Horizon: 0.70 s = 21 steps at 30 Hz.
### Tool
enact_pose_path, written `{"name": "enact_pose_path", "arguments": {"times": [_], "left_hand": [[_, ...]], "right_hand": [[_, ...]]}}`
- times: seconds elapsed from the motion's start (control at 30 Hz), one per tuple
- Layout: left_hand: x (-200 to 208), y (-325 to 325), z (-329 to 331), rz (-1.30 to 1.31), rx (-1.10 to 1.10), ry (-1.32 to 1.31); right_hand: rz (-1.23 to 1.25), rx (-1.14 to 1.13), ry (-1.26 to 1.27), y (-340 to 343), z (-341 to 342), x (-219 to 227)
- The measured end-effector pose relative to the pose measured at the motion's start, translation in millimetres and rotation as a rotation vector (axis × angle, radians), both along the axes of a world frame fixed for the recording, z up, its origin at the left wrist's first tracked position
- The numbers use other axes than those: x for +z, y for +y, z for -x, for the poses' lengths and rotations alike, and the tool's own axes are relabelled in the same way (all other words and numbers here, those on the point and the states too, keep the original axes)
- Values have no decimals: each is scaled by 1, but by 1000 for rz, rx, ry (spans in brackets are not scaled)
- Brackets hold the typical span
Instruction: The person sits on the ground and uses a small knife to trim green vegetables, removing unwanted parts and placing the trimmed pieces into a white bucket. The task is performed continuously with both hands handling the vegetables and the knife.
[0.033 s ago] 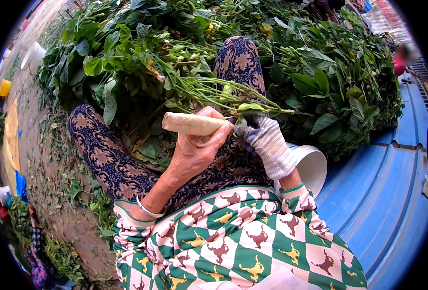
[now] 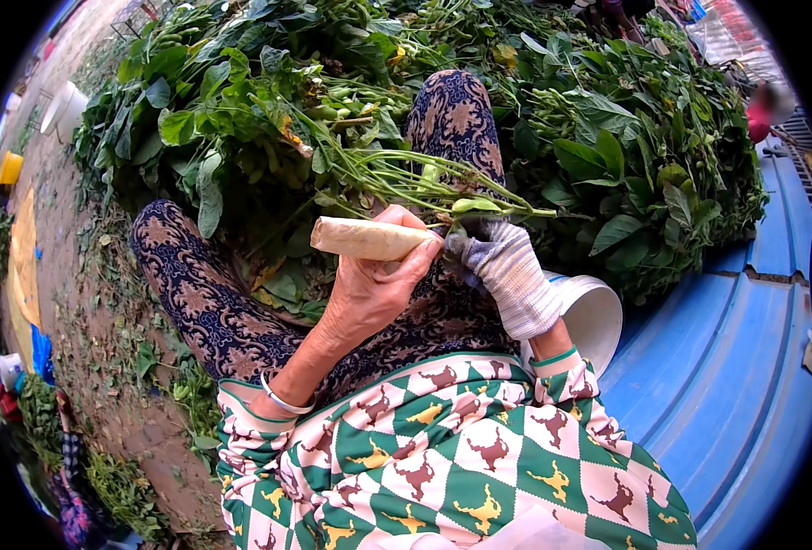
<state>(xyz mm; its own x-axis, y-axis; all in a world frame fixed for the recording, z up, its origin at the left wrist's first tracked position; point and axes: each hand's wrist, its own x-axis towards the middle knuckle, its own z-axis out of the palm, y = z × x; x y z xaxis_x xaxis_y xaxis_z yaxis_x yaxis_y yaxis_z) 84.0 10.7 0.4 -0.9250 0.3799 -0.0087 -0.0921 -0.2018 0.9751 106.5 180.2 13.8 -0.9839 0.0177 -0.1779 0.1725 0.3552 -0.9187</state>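
My bare left hand [image 2: 375, 289], with a pale bangle at the wrist, is closed around a pale tan cylinder [image 2: 355, 237] with a blunt end. What kind of thing it is I cannot make out. My right hand [image 2: 507, 270] wears a whitish striped knit glove, darkened at the fingers. Its fingertips are pinched together at a green bean pod, mostly hidden, right beside the left thumb. Just above both hands run leafless green bean stalks [image 2: 397, 174], and a plump bean pod [image 2: 475, 204] on them lies against the glove.
A big heap of leafy bean plants [image 2: 213, 101] surrounds my patterned knees. Next to my right arm a white bucket [image 2: 589, 316] lies tilted. Blue ribbed metal sheeting [image 2: 699, 367] spans the right. Ground strewn with leaves [image 2: 94, 302], a yellow container [image 2: 10, 167] and another white bucket [image 2: 65, 112] are at left.
The tan cylinder has shifted slightly right. The pod at my right fingertips, plainer a moment earlier, is now mostly hidden. The stalks stay put.
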Motion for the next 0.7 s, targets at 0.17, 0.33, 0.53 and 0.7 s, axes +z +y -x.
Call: {"name": "enact_pose_path", "arguments": {"times": [0.17, 0.33, 0.53, 0.7], "left_hand": [[-2, -2, -4, -18, -29, -139], [11, -7, 3, 299, 57, 657], [30, -17, 1, 394, -40, 819], [7, -26, -8, 449, -65, 807]], "right_hand": [[-178, 62, 11, 1, 1, -3], [-206, 122, 74, 2, -1, -6], [-291, 133, 118, 3, -2, -5], [-29, 43, -6, 2, 1, 1]]}}
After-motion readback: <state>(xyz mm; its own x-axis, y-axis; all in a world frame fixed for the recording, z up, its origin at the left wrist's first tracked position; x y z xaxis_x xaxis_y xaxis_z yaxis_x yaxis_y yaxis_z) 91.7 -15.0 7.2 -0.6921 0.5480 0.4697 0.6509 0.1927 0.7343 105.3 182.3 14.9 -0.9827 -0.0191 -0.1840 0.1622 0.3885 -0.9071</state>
